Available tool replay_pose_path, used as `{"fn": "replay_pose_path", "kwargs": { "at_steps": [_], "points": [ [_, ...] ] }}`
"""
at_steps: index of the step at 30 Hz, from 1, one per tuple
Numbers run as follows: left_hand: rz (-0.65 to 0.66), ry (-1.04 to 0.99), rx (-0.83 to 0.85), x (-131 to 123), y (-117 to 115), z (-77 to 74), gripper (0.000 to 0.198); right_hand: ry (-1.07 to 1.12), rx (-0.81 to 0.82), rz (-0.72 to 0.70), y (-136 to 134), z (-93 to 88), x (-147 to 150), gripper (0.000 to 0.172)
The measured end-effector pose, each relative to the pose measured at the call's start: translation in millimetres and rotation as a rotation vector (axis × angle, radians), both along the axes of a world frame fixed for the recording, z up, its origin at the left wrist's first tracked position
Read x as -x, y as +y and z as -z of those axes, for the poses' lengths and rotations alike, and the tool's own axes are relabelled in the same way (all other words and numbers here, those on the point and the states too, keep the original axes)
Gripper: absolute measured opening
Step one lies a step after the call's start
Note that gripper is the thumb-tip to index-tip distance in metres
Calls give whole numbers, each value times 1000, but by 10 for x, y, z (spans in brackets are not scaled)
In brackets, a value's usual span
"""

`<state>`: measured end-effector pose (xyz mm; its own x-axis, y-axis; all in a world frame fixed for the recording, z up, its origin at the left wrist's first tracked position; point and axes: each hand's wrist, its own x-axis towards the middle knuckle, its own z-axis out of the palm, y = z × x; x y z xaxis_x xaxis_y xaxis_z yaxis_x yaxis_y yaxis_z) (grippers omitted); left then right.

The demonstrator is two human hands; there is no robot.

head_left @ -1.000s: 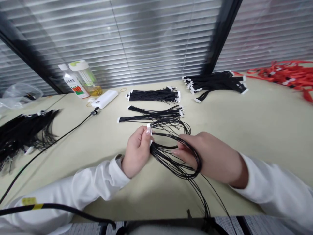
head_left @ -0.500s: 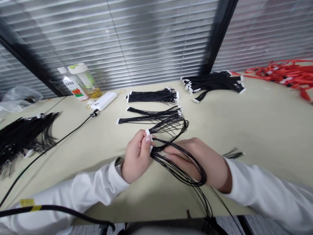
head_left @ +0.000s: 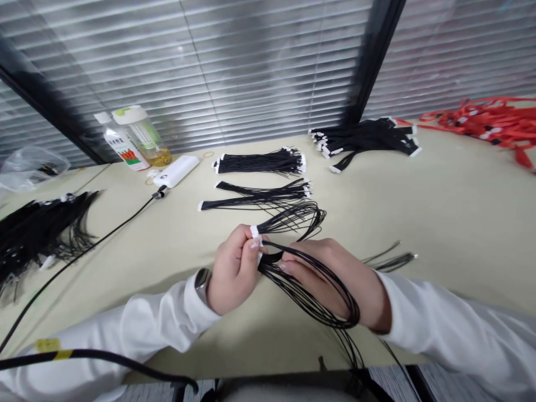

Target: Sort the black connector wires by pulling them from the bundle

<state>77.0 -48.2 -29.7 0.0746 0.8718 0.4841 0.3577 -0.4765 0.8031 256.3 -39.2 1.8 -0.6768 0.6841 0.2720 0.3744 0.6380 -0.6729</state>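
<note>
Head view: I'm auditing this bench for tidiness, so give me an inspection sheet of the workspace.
Surface: beige table, no spills seen.
Job's things: looped wire bundle with white connector; two straight bundles lie beyond it.
Clutter: black wire pile at left, black pile far right, red straps, two bottles, plastic bag, loose wires near right sleeve.
Grippers: left hand pinches the connector; right hand holds the loop, which wraps over it.
Cables: black cable runs from white power bank toward the left edge.
Surroundings: closed blinds behind the table.

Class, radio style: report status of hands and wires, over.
Left hand pinches white connector. Right hand grip shut on black wire bundle, looped over it. Laid-out bundles beyond, untouched by hands.
</note>
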Motion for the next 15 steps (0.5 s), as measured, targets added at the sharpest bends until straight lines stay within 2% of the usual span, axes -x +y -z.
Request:
{"fn": "replay_pose_path", "kwargs": {
  "at_steps": [8, 15],
  "points": [
    [34, -9, -29, 14, -14, 13, 24, -92, -64, 32, 1, -3, -1, 21],
    [15, 7, -41, 12, -10, 0, 23, 17, -15, -16, 1, -78, -40, 7]
  ]
}}
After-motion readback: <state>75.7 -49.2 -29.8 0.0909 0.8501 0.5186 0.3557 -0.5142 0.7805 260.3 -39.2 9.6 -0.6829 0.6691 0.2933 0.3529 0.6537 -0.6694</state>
